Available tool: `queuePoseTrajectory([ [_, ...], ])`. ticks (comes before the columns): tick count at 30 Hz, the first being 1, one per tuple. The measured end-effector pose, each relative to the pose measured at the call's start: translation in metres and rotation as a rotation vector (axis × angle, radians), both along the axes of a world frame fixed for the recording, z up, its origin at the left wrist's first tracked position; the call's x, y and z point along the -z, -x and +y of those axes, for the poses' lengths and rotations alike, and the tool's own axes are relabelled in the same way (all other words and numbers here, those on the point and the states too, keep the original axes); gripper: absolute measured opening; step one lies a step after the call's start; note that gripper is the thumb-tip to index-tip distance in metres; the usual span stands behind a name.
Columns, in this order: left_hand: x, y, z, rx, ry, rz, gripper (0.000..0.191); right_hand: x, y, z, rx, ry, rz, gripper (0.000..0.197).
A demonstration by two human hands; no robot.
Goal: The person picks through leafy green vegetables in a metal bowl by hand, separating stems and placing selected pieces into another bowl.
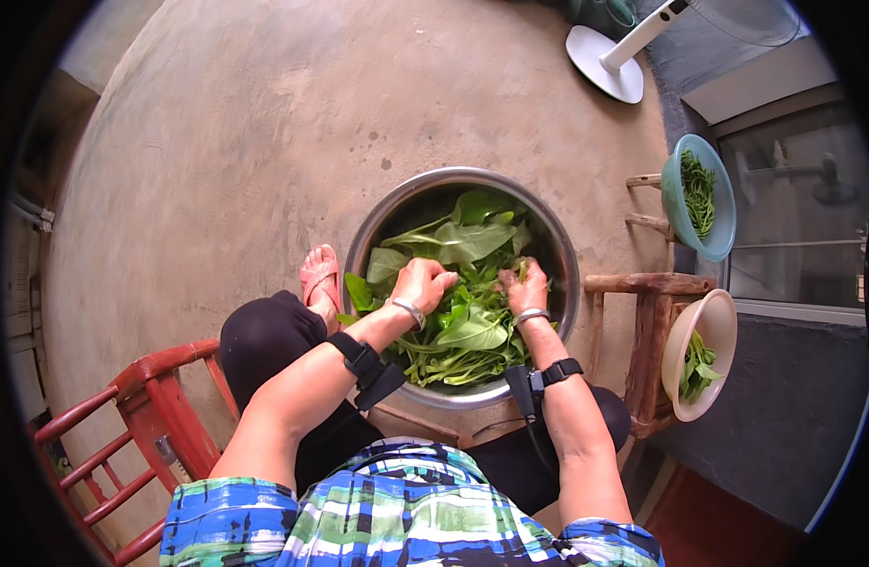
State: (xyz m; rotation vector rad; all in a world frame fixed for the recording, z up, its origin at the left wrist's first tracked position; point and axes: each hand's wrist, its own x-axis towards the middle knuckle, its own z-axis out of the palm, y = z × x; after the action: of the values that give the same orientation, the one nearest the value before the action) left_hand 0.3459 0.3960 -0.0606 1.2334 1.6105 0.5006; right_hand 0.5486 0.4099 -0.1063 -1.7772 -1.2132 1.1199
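A large stainless steel basin [459, 172] in front of me holds leafy green vegetables [475, 328] with long stems. My left hand [422, 283] is over the left part of the greens, fingers curled; whether it pinches a stem is unclear. On the right side of the basin my right hand [526, 285] is closed around a small bunch of green stems [523, 268], partly hidden by its fingers. Broad leaves [473, 241] lie in the far half of the basin, beyond both hands.
To the right, a pink bowl [726, 354] with leafy stems rests on a wooden stool [643, 354]. Beyond it a blue-green basin [725, 205] holds thin green stems. A red wooden chair [172, 418] stands at left, a white stand [611, 64] at far right.
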Motion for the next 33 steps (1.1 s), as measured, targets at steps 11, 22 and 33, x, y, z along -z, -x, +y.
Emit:
queuePoseTrajectory([
  [11,-0.034,-0.01,-0.007,0.211,-0.219,-0.44,0.022,-0.138,0.024,-0.019,-0.142,-0.629,0.295,0.014],
  [22,-0.044,0.003,-0.003,0.168,-0.402,-0.185,0.011,-0.174,0.022,-0.03,0.006,-0.803,0.321,0.015],
  [33,-0.075,0.029,0.0,0.152,-0.496,0.2,0.044,-0.148,0.04,-0.025,0.097,-0.619,0.195,0.014],
])
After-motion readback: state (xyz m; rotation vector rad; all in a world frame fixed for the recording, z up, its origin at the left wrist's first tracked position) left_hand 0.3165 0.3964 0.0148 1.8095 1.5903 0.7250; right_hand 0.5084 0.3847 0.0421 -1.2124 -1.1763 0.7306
